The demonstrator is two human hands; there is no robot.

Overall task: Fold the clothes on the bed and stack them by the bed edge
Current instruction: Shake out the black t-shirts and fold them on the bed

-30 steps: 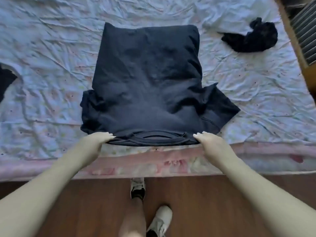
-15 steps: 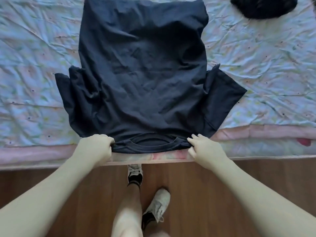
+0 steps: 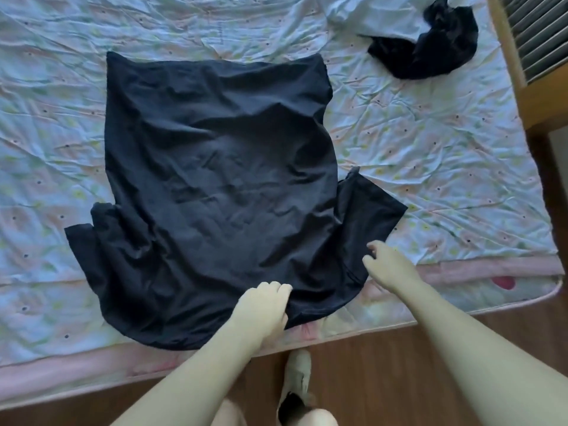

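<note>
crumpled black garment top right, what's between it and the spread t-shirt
Only bare floral bedsheet, seen in the head view; the crumpled garment and t-shirt lie apart.

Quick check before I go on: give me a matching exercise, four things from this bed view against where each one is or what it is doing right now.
Things:
1. dark T-shirt
2. crumpled dark garment
3. left hand
4. right hand

States:
A. bunched at the far right of the bed
B. by the shirt's right sleeve
C. spread flat, collar at the near edge
D. gripping the collar edge

Pairs: 1-C, 2-A, 3-D, 4-B
</note>
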